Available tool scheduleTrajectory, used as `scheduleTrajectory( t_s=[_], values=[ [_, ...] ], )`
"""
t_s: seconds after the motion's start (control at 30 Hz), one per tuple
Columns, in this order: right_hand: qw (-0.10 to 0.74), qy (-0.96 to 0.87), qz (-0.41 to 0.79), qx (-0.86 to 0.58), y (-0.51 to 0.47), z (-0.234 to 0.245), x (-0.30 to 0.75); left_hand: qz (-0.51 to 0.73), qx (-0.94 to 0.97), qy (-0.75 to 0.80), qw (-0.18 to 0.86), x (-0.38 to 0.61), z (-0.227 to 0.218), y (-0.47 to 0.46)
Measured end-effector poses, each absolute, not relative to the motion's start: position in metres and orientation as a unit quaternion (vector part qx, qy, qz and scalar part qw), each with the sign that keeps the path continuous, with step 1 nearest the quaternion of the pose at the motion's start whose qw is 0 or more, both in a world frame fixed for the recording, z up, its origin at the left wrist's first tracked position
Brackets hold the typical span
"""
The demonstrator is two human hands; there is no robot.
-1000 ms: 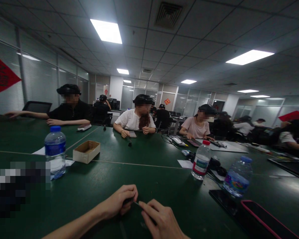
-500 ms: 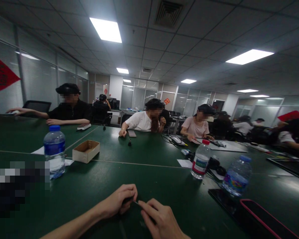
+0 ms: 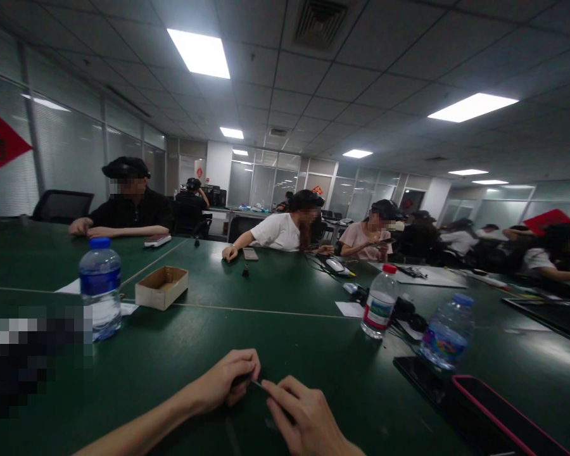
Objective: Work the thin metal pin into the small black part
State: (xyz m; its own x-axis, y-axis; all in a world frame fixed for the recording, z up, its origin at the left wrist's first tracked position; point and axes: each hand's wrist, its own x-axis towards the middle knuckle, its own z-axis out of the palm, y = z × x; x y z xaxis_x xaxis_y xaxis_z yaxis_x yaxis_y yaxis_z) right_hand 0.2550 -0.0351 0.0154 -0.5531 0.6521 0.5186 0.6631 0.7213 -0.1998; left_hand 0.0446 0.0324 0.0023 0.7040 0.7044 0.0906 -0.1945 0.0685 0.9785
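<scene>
Low over the green table (image 3: 180,354), my left hand (image 3: 232,377) is closed around something small and dark, mostly hidden by its fingers. A thin, greyish sliver (image 3: 257,383) spans the small gap between my two hands; its kind is too small to make out. My right hand (image 3: 304,408) has its thumb and fingers pinched together at the sliver's other end. The fingertips of both hands nearly meet.
A blue-capped bottle (image 3: 99,288) and an open cardboard box (image 3: 161,288) stand to the left. On the right are a red-capped bottle (image 3: 379,301), another bottle (image 3: 449,332), a black tablet-like slab (image 3: 418,377) and a pink-edged phone (image 3: 498,411). Several people sit beyond.
My hands keep almost the same grip and place. Across the table, the person in black has drawn an arm in, and the person in pink has raised their hands.
</scene>
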Motion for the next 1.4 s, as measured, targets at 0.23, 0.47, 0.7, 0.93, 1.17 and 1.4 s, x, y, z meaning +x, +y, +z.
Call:
scheduleTrajectory(
  t_s=[0.23,0.47,0.7,0.93,1.17,1.4],
  values=[
    [0.287,-0.880,-0.009,-0.378,-0.0355,0.0150,0.2542,0.320,0.599,0.208,0.704,0.0442,0.0030,0.0321],
    [0.287,-0.881,-0.007,-0.376,-0.0331,0.0099,0.2556,0.325,0.613,0.214,0.688,0.0442,0.0019,0.0331],
    [0.285,-0.880,-0.002,-0.379,-0.0340,0.0118,0.2556,0.330,0.612,0.215,0.686,0.0451,0.0028,0.0329],
    [0.282,-0.881,0.000,-0.379,-0.0353,0.0150,0.2550,0.324,0.606,0.216,0.693,0.0447,0.0033,0.0318],
    [0.281,-0.880,0.002,-0.382,-0.0351,0.0155,0.2540,0.324,0.604,0.212,0.696,0.0445,0.0046,0.0317],
    [0.283,-0.882,-0.007,-0.376,-0.0331,0.0125,0.2545,0.325,0.607,0.219,0.692,0.0447,0.0042,0.0311]
  ],
)
